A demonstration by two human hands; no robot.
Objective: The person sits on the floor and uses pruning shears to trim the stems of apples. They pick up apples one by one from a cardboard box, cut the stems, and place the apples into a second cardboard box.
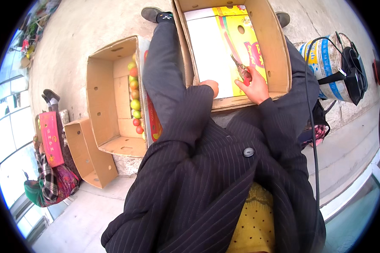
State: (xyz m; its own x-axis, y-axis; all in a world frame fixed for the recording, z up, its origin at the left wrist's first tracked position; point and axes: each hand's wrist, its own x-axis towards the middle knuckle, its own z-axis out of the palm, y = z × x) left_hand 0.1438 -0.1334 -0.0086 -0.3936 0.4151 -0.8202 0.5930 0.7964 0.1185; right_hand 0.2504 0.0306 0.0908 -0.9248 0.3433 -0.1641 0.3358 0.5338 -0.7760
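An open cardboard carton [277, 63] sits between my legs, its bottom covered by a white and yellow printed cardboard panel [209, 47]. In my right hand [256, 87] is a pair of red-handled pruning snips [243, 71], the blades pointing away from me over the panel. My left hand [211, 86] is at the carton's near left corner, with its fingers curled. The sleeve and the hand itself hide the fingertips, so whether it grips anything is unclear.
Left of my leg, another carton [103, 95] holds several red and green tomatoes [134, 94] along one side. Farther left are a smaller carton [91, 158] and a seated person [50, 183] with a pink box [51, 139]. At right, a black cable [310, 110] runs past a white-and-blue bucket [324, 68] with a black bag [351, 76].
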